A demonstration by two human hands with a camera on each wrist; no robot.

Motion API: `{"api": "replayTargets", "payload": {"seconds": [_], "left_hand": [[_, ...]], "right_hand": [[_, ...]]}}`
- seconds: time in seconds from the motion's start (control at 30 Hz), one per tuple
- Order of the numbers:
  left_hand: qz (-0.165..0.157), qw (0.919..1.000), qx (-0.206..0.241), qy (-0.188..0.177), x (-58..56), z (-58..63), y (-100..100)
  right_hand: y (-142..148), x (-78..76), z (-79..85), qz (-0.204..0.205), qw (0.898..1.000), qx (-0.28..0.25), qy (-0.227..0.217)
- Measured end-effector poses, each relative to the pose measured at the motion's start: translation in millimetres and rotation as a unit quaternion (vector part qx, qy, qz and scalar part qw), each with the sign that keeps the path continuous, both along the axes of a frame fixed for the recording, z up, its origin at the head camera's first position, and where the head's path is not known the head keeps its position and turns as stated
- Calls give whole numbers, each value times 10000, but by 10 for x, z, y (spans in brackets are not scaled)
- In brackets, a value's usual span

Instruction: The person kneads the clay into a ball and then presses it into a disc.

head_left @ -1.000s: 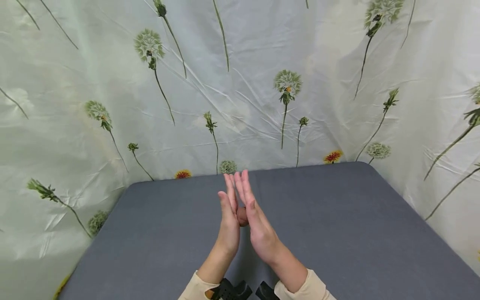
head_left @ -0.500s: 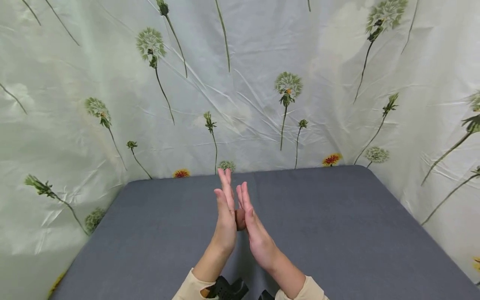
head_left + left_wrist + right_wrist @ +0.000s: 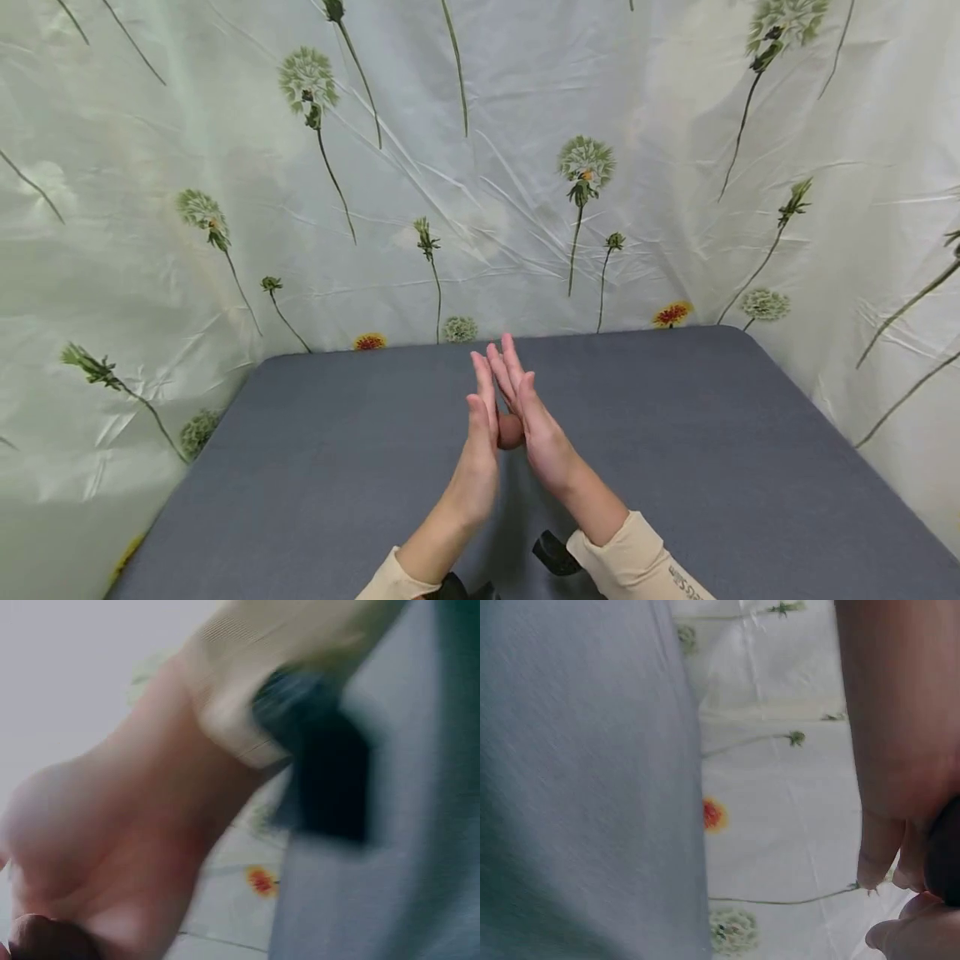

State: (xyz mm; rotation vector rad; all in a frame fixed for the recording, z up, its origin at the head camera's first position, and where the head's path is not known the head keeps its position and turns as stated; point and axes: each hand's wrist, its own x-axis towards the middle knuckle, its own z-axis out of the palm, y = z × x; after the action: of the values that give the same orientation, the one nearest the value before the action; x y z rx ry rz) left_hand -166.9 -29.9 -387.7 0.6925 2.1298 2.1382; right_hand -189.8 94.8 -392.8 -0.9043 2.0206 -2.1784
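A small brown ball (image 3: 511, 432), dull and rounded like modelling clay, sits between my two palms in the head view. My left hand (image 3: 476, 462) presses it from the left, fingers straight and pointing forward and up. On the other side my right hand (image 3: 551, 446) lies against it with long, straight fingers. The palms tilt toward each other, and the right fingertips reach slightly beyond the left ones. In the left wrist view the ball (image 3: 52, 941) shows at the bottom left corner beside a palm. The right wrist view catches the ball (image 3: 945, 855) at its right edge, dark and partly cut off.
Below the hands spreads a table with a dark grey cover (image 3: 360, 467). Behind and around it hangs a pale curtain (image 3: 495, 192) printed with dandelions. Near the cream sleeves, a black wrist device (image 3: 557, 552) shows below the right wrist.
The palms slide back and forth against each other: half a second ago the left fingers reached farther, now the right ones do. Hands and ball have shifted rightward in the head view.
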Motion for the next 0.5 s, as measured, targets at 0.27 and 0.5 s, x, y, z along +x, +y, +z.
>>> {"api": "replayTargets", "payload": {"seconds": [0.27,0.5], "left_hand": [[343,9972,454,-494,-180,87,-56],[-271,9973,482,-490,82,70,41]], "right_hand": [[-79,209,67,204,9986,-199,440],[-38,110,71,-520,9977,-4,439]]}}
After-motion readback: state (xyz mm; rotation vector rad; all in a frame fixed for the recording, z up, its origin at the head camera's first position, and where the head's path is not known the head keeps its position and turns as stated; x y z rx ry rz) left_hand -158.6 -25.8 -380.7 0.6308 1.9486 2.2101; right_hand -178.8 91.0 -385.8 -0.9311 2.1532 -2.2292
